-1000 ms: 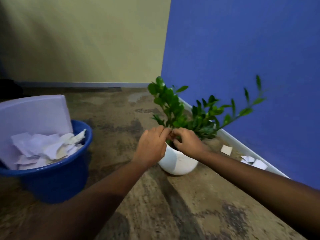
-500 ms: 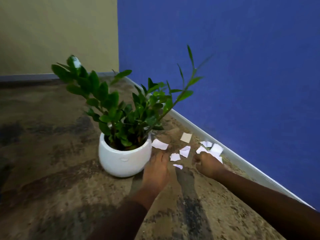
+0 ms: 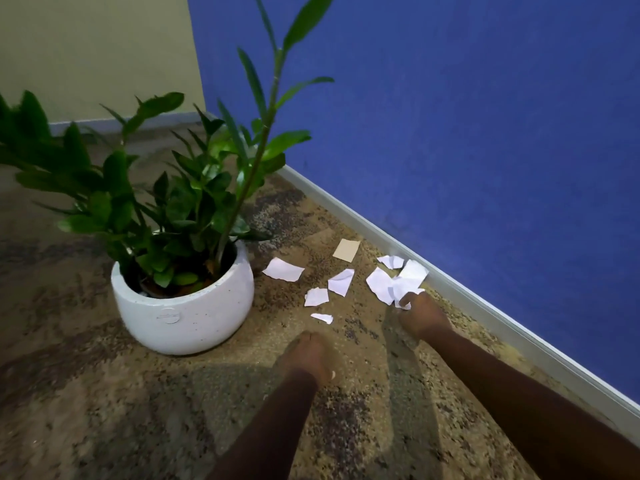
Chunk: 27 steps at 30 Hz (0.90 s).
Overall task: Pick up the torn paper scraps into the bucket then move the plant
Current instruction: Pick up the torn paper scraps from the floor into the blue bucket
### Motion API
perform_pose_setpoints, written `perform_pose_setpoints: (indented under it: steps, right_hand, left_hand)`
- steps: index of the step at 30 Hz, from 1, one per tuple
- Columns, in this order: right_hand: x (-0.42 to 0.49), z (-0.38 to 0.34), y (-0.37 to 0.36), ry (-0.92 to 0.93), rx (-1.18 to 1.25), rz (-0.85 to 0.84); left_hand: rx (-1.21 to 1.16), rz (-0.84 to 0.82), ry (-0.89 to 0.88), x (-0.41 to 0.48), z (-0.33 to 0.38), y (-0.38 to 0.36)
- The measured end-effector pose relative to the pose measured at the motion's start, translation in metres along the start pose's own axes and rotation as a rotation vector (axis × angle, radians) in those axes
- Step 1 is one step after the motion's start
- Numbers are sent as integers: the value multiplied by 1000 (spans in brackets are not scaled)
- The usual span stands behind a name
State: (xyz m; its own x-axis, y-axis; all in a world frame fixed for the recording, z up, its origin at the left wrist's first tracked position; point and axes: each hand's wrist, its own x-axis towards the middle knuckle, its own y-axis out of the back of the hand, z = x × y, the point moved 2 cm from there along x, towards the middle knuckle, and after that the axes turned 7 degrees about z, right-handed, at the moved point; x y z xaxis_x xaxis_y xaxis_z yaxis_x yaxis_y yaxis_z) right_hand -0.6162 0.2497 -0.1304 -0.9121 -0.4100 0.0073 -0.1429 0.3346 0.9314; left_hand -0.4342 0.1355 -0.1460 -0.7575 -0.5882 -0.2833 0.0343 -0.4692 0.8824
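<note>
Two walls meet at a corner, a blue wall (image 3: 450,116) on the right and a beige wall (image 3: 93,46) on the left, above a mottled brown floor (image 3: 104,410). A pale baseboard (image 3: 485,306) runs along the foot of the blue wall.

The plant (image 3: 180,202) stands upright in its round white pot (image 3: 183,313) on the floor, left of the litter. Neither hand touches it, which fits the order of the task: paper first, plant after.

The paper scraps (image 3: 341,281) lie spread between the pot and the baseboard. The thickest cluster (image 3: 384,285) sits just beside the baseboard, and a tan scrap (image 3: 346,250) lies farther back. The bucket is not in view, so each handful will probably have to be carried out of this corner.

The right hand (image 3: 420,317) reaches to the near edge of that cluster. Its fingers are curled around a few white pieces, gathering several at once rather than one by one.

The left hand (image 3: 308,355) is low over the floor, pointed at the smallest scrap (image 3: 322,318) just ahead of it and not touching it. It is seen from behind the wrist, so whether its fingers are flat or curled cannot be told.
</note>
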Motion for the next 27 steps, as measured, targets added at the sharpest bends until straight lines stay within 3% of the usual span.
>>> perform_pose_setpoints:
  steps: [6, 14, 18, 20, 24, 27]
  right_hand:
    - [26, 11, -10, -64, 26, -18]
    - [69, -2, -20, -116, 14, -221]
    - [72, -8, -35, -56, -19, -332]
    - [64, -11, -44, -57, -5, -291]
    - [43, -15, -43, 29, -73, -43]
    - [29, -15, -38, 81, 25, -15]
  left_hand:
    - [87, 50, 24, 6, 3, -4]
    - [168, 134, 0, 16, 3, -6]
    - [186, 145, -11, 20, 3, -6]
    - [196, 154, -22, 20, 3, -6]
    - [151, 181, -42, 22, 3, -7]
    - [-40, 249, -9, 23, 2, -7]
